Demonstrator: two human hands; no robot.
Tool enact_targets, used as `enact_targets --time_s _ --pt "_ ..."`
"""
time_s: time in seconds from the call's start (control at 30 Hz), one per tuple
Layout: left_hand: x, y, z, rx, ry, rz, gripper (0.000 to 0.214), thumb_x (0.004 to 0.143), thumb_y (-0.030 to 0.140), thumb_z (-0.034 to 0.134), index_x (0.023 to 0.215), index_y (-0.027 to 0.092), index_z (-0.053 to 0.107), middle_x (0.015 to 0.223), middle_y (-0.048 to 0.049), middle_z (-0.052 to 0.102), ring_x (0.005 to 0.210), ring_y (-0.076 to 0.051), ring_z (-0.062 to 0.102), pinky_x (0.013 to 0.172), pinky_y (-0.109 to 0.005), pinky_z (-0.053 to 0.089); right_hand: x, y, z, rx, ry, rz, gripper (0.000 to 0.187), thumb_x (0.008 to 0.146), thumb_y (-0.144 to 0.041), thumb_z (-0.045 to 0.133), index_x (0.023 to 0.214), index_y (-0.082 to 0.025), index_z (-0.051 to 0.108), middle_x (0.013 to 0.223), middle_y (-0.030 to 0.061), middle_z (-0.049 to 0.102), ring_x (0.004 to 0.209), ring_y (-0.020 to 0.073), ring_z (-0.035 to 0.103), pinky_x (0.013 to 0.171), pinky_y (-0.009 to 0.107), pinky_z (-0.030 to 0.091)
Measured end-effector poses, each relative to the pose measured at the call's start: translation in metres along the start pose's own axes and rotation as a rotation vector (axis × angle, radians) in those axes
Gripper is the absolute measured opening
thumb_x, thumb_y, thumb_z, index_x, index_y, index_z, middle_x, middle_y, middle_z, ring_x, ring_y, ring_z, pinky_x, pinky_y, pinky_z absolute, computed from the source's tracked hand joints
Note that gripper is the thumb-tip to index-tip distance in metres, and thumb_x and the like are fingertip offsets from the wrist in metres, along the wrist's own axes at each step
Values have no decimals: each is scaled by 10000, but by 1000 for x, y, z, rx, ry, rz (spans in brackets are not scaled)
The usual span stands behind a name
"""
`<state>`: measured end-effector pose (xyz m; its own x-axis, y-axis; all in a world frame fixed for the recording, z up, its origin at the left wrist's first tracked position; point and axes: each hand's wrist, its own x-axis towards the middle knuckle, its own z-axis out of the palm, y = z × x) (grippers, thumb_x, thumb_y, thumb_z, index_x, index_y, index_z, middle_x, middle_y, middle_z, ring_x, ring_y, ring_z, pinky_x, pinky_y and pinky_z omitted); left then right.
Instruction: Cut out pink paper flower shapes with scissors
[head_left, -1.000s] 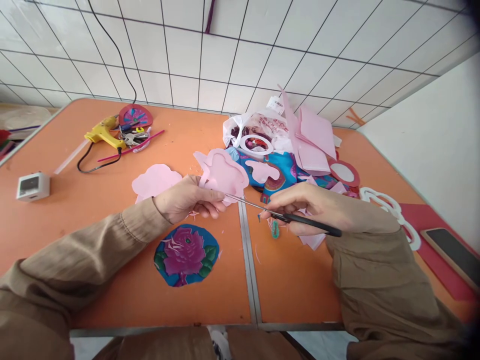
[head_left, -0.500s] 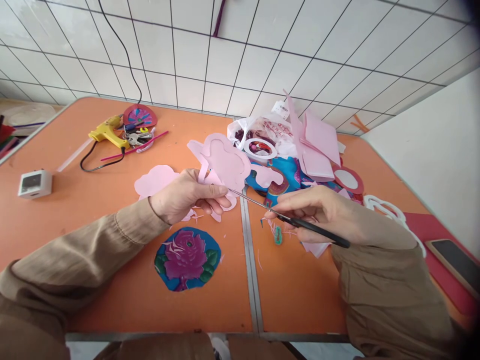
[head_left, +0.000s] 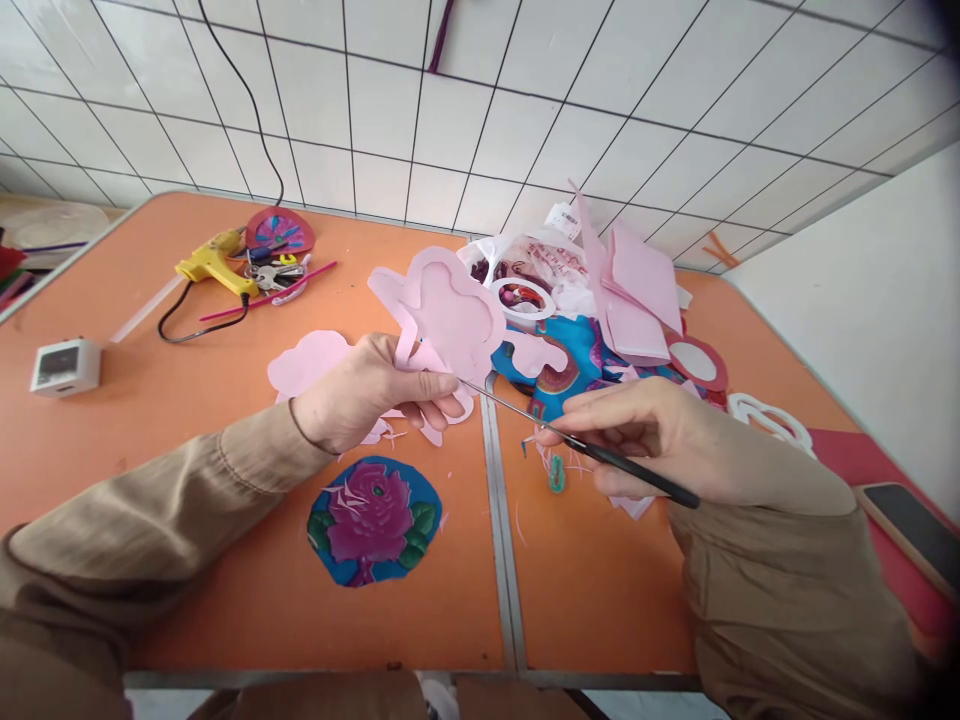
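Between thumb and fingers, my left hand (head_left: 386, 392) pinches a pink cut-out shape (head_left: 456, 312) with a curvy, petal-like outline. My right hand (head_left: 660, 440) grips black-handled scissors (head_left: 630, 470), whose thin metal blades point left and reach the cut-out's lower edge beside my left thumb. Another pink rounded piece (head_left: 309, 362) lies on the table behind my left wrist. Below my hands rests a round blue fabric piece (head_left: 375, 522) with a purple flower, a few pink slivers on it. A small green object (head_left: 556, 474) and thin scraps lie under the scissors.
A yellow glue gun (head_left: 214, 266) with keys (head_left: 276, 276) lies at the back left, near a white cube-shaped device (head_left: 66, 368). Folded pink sheets (head_left: 637, 290), a plastic bag (head_left: 555, 262) and blue patterned fabric (head_left: 566, 370) crowd the back right. A phone (head_left: 911, 530) lies far right.
The pink cut-out has tilted up slightly and its top edge sits a little higher. My right hand and the scissors have dropped slightly. Both hands keep their hold.
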<state>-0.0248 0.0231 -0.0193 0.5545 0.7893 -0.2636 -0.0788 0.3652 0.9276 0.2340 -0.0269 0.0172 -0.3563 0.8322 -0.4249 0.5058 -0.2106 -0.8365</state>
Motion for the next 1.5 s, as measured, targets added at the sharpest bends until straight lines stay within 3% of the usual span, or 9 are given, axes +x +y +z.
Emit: enact_targets --time_s 0.17,0.37,0.63,0.83,0.97,1.1,1.23,1.37,1.5 --pt "1 -1 -2 7 6 -1 161 786 153 743 631 113 756 647 -50 758 508 -88 673 488 -131 528 -1 2 0 74 1 18 240 623 -219 812 857 -169 811 656 8 576 421 50 424 360 206 390" --pt "2 -1 -2 -55 -21 1 153 779 143 744 627 120 753 654 -40 761 500 -89 673 502 -142 549 -1 2 2 66 29 -42 228 602 -178 801 829 -185 816 674 22 630 445 67 483 449 242 480" --pt "1 -1 1 -58 36 13 142 764 149 758 623 127 749 654 -37 762 499 -101 681 477 -148 540 -3 -3 6 11 27 -40 105 662 -236 764 741 -168 763 672 18 587 464 56 421 385 204 358" --pt "2 0 0 -62 8 27 126 756 173 775 636 138 765 669 -36 768 517 -94 679 500 -148 544 -6 -4 2 4 30 15 310 570 -249 776 864 -149 770 745 49 631 545 104 511 436 229 426" --pt "1 1 -1 -50 46 39 132 751 207 786 643 134 767 689 -45 772 538 -85 668 514 -149 536 -7 -1 -5 -35 4 11 249 558 -215 780 802 -175 750 716 44 630 595 142 554 480 245 460" --pt "-1 -1 2 -125 43 46 123 749 201 778 646 135 767 682 -40 768 534 -85 663 499 -150 523 -6 4 -3 105 157 -161 358 592 -370 856 895 -216 746 696 35 620 530 140 534 426 253 436" --pt "-2 -4 9 -183 29 91 153 720 242 798 629 127 755 638 -39 743 522 -100 657 464 -167 500 0 7 9 260 385 -439 461 680 -570 810 1029 -275 745 775 39 620 616 153 584 586 313 524" --pt "-3 -8 15 -179 3 116 205 698 305 809 631 119 755 552 -39 697 500 -122 648 416 -184 453 11 10 21 348 411 -559 449 782 -533 744 1154 -287 688 928 69 689 731 191 628 710 386 540" --pt "-4 -16 17 -184 -13 177 216 699 339 814 649 137 759 654 -52 746 508 -112 642 458 -203 469 23 9 33 458 448 -574 388 814 -526 703 1125 -307 632 940 43 681 766 195 611 732 383 521"
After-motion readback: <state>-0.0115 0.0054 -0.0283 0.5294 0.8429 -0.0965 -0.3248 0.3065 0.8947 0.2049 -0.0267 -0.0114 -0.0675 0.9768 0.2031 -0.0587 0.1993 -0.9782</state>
